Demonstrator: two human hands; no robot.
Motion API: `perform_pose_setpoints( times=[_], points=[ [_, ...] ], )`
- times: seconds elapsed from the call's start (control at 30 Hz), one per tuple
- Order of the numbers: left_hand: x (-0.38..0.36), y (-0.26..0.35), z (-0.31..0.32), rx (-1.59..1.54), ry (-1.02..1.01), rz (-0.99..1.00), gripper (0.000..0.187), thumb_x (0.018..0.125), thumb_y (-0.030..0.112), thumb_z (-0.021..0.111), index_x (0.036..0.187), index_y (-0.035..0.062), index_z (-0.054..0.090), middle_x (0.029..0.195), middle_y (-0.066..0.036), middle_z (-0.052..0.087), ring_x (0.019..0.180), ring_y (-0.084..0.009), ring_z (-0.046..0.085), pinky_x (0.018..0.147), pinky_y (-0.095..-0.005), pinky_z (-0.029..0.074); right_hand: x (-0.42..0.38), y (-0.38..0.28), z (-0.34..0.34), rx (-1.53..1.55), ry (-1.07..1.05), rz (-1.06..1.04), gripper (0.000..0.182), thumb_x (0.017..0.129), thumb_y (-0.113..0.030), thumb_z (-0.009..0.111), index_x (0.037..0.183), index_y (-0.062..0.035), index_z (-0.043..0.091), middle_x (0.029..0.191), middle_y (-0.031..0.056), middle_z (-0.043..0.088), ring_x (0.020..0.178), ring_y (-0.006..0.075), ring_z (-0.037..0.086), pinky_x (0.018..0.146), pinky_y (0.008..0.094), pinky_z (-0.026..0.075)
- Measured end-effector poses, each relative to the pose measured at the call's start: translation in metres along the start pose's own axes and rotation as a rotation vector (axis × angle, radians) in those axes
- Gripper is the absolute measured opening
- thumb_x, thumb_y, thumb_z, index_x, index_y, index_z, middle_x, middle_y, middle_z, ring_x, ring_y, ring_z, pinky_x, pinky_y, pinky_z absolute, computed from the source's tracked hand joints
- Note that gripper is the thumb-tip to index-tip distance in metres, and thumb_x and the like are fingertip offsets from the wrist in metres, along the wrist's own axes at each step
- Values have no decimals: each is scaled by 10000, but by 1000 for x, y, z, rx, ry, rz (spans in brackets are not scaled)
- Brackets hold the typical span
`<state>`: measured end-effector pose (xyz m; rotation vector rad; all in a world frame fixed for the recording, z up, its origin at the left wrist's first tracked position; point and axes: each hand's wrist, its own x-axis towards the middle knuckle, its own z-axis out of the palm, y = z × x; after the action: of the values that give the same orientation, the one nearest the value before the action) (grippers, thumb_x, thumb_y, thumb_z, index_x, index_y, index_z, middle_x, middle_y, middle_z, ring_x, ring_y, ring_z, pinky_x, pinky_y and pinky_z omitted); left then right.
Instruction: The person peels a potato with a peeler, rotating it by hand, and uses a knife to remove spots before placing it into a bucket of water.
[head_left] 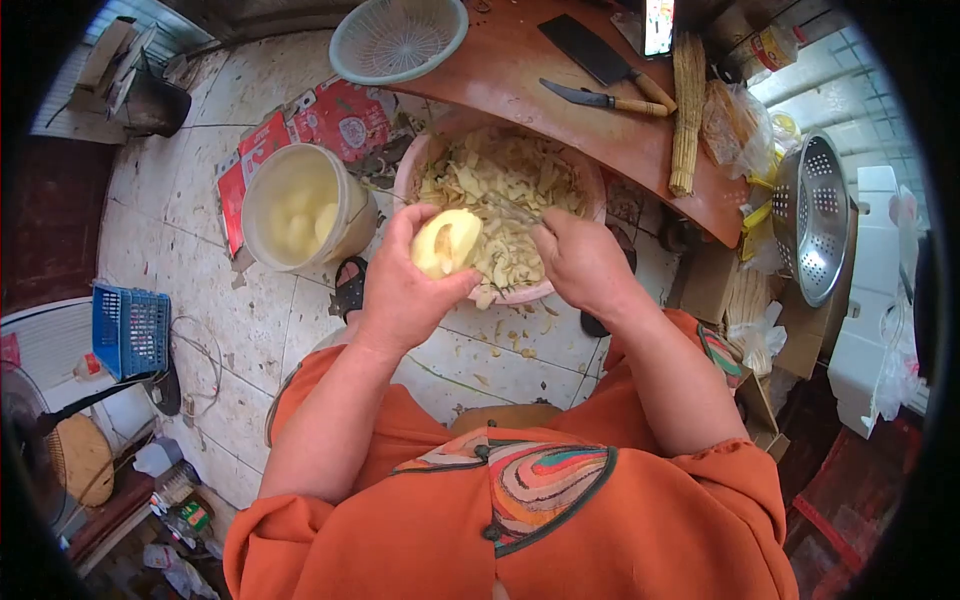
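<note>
A pale yellow peeled potato (440,243) with a brownish patch sits in my left hand (408,275), its fingers and thumb wrapped round it. To its right, my right hand (585,258) is closed on the handle of a peeler (513,207), whose tip points toward the potato without touching it. Below both hands stands a pink basin (403,180) holding a heap of peelings (510,180). Left of the basin, a whitish bucket (352,222) contains peeled potatoes (300,222) in cloudy water.
A brown table (480,85) bears a cleaver (590,52), a curved knife (600,98) and a bundle of stalks (688,110). A pale green colander (398,40) rests at its left edge. A metal colander (812,220) stands right; a blue basket (130,330) lies left.
</note>
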<state>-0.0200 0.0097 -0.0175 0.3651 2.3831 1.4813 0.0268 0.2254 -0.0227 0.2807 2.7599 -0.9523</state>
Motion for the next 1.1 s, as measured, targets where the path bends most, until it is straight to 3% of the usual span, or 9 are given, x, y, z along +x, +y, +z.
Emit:
perform_pose_setpoints(
  times=[0.03, 0.07, 0.13, 0.33, 0.47, 0.53, 0.73, 0.93, 1.1],
  points=[
    [-1, -1, 1, -42, -2, -48, 697, 686, 22, 812, 1295, 20, 472, 1200, -94, 594, 1079, -177, 606, 936, -321, 514, -2, -5, -1, 76, 42, -14, 305, 959, -271, 517, 934, 14, 623, 863, 264, 658, 840, 455, 636, 771, 528, 493],
    [-2, -3, 2, -38, -5, -48, 697, 686, 22, 812, 1295, 20, 472, 1200, -94, 594, 1079, -177, 606, 936, -321, 514, -3, -9, 0, 80, 44, -12, 305, 959, -271, 517, 934, 14, 623, 863, 264, 658, 840, 455, 636, 771, 528, 493],
    [-3, -6, 1, -380, -44, -222, 680, 703, 130, 829, 1276, -6, 488, 1168, -116, 622, 1034, -192, 629, 895, -311, 523, -3, -16, 2, 126, 82, -172, 282, 955, -263, 535, 930, 7, 612, 850, 262, 649, 828, 459, 629, 753, 531, 487],
    [-3, -1, -5, -693, -89, -370, 650, 702, 40, 798, 1277, 11, 496, 1169, -90, 615, 1035, -165, 621, 884, -309, 532, -9, -29, 4, 155, 63, -232, 238, 953, -240, 546, 938, -8, 598, 846, 247, 646, 819, 451, 629, 739, 524, 488],
    [-5, 1, -10, -703, -129, -325, 681, 675, 26, 803, 1281, 22, 493, 1166, -80, 614, 1040, -169, 620, 901, -315, 528, -6, -24, 1, 171, 44, -197, 244, 958, -242, 536, 943, -10, 611, 855, 250, 651, 834, 448, 632, 747, 525, 487],
    [-9, 5, -14, -732, -290, -93, 727, 638, 28, 825, 1283, 30, 490, 1164, -71, 612, 1049, -169, 618, 925, -317, 519, 5, -1, 17, -120, -215, 18, 252, 962, -243, 527, 941, -9, 617, 864, 258, 652, 846, 449, 631, 752, 528, 485],
    [-1, 16, -13, -628, -162, -132, 818, 575, 27, 853, 1305, 48, 485, 1178, -61, 599, 1082, -162, 590, 959, -304, 484, 0, -10, 9, 192, 94, -78, 263, 962, -244, 535, 934, 8, 605, 857, 269, 643, 854, 451, 626, 746, 524, 481],
    [2, 2, -8, -376, -37, -97, 723, 620, 8, 803, 1268, 36, 483, 1170, -62, 598, 1080, -157, 589, 963, -301, 480, -14, -26, -4, 302, 104, -256, 231, 953, -230, 555, 933, -3, 594, 854, 259, 642, 835, 446, 625, 726, 517, 477],
    [-1, 9, -10, -288, -114, -41, 708, 619, -5, 773, 1256, 36, 466, 1188, -68, 586, 1094, -166, 587, 976, -304, 476, -8, -17, -5, 141, 39, -197, 233, 951, -231, 554, 927, -5, 606, 864, 255, 647, 842, 446, 629, 730, 519, 484]
  ],
)
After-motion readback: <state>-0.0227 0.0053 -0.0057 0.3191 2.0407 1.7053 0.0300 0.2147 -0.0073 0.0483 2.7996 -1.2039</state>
